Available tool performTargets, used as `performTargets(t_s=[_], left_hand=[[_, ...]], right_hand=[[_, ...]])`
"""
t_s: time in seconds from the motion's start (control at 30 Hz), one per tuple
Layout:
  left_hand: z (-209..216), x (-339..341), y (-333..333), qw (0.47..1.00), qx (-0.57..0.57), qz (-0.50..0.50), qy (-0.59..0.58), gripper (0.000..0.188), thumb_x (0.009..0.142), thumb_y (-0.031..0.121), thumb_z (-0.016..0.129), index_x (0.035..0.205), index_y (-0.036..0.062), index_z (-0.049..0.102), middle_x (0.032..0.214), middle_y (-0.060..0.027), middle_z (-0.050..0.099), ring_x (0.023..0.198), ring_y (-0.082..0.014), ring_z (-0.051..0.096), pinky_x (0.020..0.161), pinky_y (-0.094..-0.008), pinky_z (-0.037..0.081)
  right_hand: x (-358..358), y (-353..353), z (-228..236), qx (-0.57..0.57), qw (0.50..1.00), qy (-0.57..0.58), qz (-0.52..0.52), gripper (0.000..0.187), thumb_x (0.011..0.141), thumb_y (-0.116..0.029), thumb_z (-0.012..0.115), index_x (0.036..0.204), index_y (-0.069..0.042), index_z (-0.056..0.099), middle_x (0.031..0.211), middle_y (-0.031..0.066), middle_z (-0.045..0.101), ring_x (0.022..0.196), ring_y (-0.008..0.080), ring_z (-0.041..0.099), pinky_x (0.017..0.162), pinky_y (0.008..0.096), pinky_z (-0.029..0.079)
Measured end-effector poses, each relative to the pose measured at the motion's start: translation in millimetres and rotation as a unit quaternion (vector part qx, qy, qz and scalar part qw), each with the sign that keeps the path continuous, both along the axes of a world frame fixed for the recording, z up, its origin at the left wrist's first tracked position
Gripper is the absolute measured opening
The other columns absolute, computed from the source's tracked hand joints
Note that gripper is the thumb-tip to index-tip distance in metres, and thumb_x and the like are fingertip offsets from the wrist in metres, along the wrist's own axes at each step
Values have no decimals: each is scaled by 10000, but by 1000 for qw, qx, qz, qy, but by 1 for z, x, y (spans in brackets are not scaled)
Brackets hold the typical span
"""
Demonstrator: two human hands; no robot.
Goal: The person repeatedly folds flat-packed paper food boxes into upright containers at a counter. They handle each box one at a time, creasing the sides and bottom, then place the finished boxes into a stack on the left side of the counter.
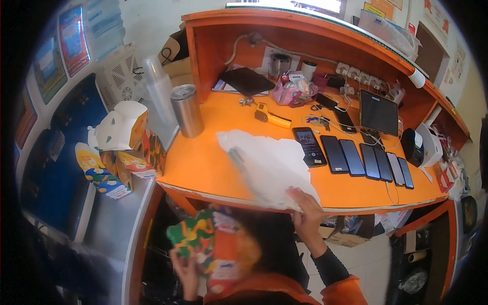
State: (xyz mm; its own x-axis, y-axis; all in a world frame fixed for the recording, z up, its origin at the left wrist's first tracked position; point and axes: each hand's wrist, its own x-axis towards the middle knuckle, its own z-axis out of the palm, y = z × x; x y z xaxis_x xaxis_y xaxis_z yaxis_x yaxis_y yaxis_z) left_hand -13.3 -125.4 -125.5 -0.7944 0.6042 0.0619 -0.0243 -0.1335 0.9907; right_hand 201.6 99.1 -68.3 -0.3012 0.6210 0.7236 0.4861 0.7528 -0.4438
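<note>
My left hand (185,272) grips the lower left side of a printed cardboard box (203,239), green, red and yellow, held low in front of my body below the desk edge. The box is smeared by motion. My right hand (307,216) is at the front edge of the orange desk (203,168), its fingers closed on the near corner of a crumpled white sheet (274,168). That sheet lies partly over the desk top, its left side blurred; whether it is paper or thin plastic I cannot tell.
Several phones (351,157) lie in a row right of the sheet. A steel tumbler (187,112) stands at the left corner, a yellow thermometer gun (272,117) and a tablet (378,113) farther back. Open printed boxes (122,147) sit on the grey side surface (112,229).
</note>
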Motion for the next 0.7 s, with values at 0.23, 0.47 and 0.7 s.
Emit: performTargets(t_s=[0.23, 0.47, 0.7], left_hand=[[102, -39, -68, 991, 44, 65, 110, 420, 840, 90, 537, 1214, -15, 377, 1158, -126, 487, 1008, -170, 520, 810, -279, 448], [72, -53, 77, 993, 117, 11, -1, 268, 846, 157, 546, 1063, 11, 486, 955, -33, 501, 898, -118, 473, 810, -249, 367], [-53, -84, 227, 955, 196, -128, -183, 298, 877, 210, 500, 1101, 14, 493, 1045, -73, 503, 978, -148, 470, 870, -281, 358]], right_hand=[[20, -7, 5, -121, 952, 242, -142, 124, 853, -64, 550, 862, 58, 567, 809, 132, 607, 781, 147, 560, 697, 284, 447], [37, -27, 81, 197, 968, 139, -70, 234, 810, -144, 599, 1005, -16, 583, 1024, 148, 608, 978, 246, 583, 833, 372, 461], [20, -14, 55, 298, 950, -82, -33, 354, 794, -218, 569, 1144, -257, 539, 1208, 12, 524, 1095, 220, 511, 908, 389, 430]])
